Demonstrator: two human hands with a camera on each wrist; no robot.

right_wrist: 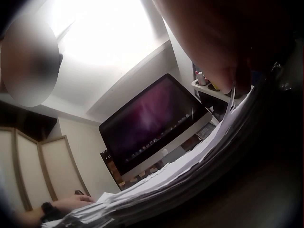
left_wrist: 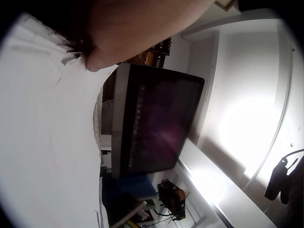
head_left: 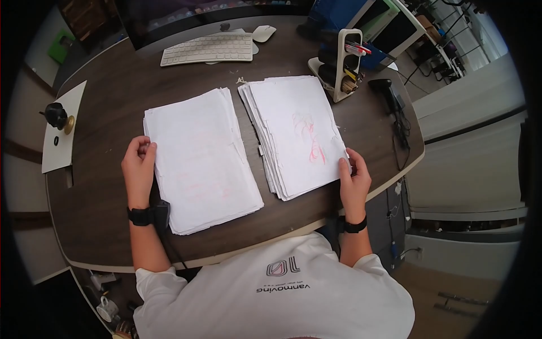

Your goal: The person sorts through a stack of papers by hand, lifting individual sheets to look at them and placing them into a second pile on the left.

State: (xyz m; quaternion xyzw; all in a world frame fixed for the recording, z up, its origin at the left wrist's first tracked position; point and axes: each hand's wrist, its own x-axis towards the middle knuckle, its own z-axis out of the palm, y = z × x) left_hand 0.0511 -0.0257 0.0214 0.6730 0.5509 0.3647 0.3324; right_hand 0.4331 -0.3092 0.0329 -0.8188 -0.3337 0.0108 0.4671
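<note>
Two thick stacks of white paper lie side by side on the dark desk. At the left stack of paper (head_left: 200, 164), which bears faint pink marks, my left hand (head_left: 139, 166) grips the upper left edge between thumb and curled fingers. Red scribbles mark the top of the right stack of paper (head_left: 293, 124). My right hand (head_left: 355, 178) pinches its right edge, thumb on top and fingers beneath. In the right wrist view the fingers (right_wrist: 223, 78) hold sheets at the edge of the layered stack (right_wrist: 190, 178). The left thumb (left_wrist: 97, 61) presses the paper edge in the left wrist view.
Behind the stacks are a white keyboard (head_left: 209, 49), a mouse (head_left: 264, 33) and a monitor (right_wrist: 154, 123). A pen holder (head_left: 341, 68) stands beyond the right stack. Further right lies a black corded device (head_left: 389, 99). A white board (head_left: 61, 138) bearing a black object is at left.
</note>
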